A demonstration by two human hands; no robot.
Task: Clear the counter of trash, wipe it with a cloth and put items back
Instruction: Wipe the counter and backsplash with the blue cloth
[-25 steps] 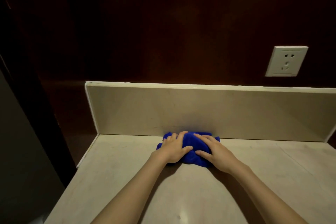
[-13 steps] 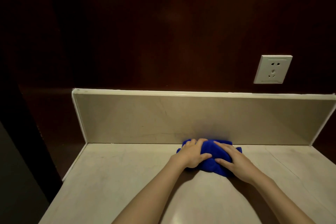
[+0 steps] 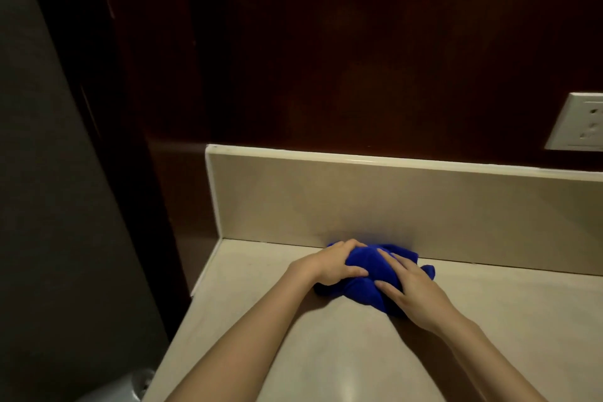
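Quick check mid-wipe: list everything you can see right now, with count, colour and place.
cloth: one, blue, bunched on the counter against the backsplash
counter: one, beige, foreground
backsplash: one, beige, along the counter's back edge
wall socket: one, white, dark wall at right, partly cut off
grey object: one, bottom left, cannot tell what
left hand: one, gripping the cloth's left side
right hand: one, fingers spread, pressing the cloth's right side
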